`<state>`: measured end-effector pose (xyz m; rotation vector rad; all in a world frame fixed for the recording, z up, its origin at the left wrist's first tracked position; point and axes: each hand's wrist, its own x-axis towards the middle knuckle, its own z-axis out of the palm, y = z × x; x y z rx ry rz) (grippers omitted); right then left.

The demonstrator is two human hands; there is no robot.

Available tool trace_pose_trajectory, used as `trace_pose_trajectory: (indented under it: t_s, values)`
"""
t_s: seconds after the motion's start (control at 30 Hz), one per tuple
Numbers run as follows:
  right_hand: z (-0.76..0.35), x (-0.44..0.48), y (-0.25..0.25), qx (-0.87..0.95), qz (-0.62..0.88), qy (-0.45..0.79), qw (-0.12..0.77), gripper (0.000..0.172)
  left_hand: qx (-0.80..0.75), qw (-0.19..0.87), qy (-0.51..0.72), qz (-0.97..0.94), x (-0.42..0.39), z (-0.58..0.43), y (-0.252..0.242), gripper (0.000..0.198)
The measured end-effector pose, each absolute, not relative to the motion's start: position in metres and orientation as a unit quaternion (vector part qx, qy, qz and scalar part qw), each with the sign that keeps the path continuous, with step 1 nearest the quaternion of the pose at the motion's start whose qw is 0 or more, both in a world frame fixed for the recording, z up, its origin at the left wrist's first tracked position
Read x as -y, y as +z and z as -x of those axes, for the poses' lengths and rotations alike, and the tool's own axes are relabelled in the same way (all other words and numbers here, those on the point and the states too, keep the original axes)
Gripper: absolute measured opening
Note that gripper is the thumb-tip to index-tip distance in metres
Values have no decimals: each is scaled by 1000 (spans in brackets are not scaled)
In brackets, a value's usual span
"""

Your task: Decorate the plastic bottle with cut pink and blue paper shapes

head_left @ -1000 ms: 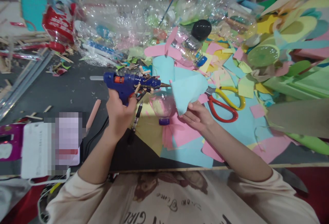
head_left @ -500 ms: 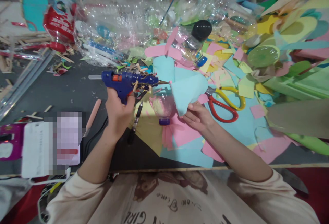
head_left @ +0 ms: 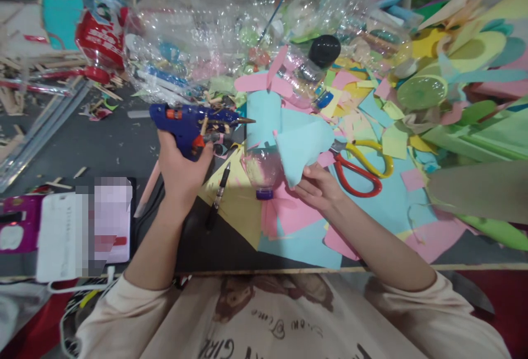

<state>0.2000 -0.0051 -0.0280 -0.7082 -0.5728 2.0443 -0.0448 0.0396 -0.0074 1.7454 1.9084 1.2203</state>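
Note:
My left hand [head_left: 181,169] is wrapped round the handle of a blue hot glue gun [head_left: 181,122], its metal nozzle pointing right. A clear glue stick [head_left: 139,114] sticks out of the gun's back end. My right hand [head_left: 315,186] pinches the lower edge of a light-blue folded paper piece [head_left: 305,144]. Left of that paper stands a bottle [head_left: 263,172] with a purple cap, wrapped in light-blue paper [head_left: 263,117], with a pink paper propeller shape [head_left: 264,81] at its far end. The nozzle is apart from the folded paper.
Scissors [head_left: 363,169] with red and yellow handles lie right of my right hand. A pen [head_left: 218,197] rests on yellow paper. Clear plastic bottles [head_left: 185,29] and coloured paper scraps crowd the back and right. A phone [head_left: 111,221] lies at the left front.
My left hand has drawn the glue gun to the left, so its nozzle has come away from the folded paper's edge. My right hand stays nearly still with the paper.

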Motion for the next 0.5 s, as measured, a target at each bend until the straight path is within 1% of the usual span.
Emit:
trace_pose_trajectory:
  t_s: [0.03, 0.1, 0.2, 0.27, 0.33, 0.37, 0.5]
  values:
    - [-200, 5, -28, 231, 284, 821, 438, 55, -670, 131, 425, -594, -43, 50, -7, 48]
    - [-200, 6, -28, 231, 284, 821, 438, 56, -683, 120, 424, -583, -50, 64, -8, 43]
    - [-201, 5, -23, 241, 297, 811, 442, 54, -701, 118, 399, -579, -59, 83, -12, 40]
    - [-203, 3, -16, 264, 329, 786, 451, 55, -712, 123, 377, -580, -62, 90, -14, 37]
    - [-206, 1, -7, 300, 386, 734, 471, 53, -720, 127, 362, -578, -63, 91, -14, 35]
    - [-208, 0, -2, 319, 420, 696, 488, 49, -723, 128, 360, -576, -63, 91, -14, 34]
    - [-221, 3, 10, 404, 518, 496, 567, 23, -728, 130, 363, -567, -63, 86, -13, 36]
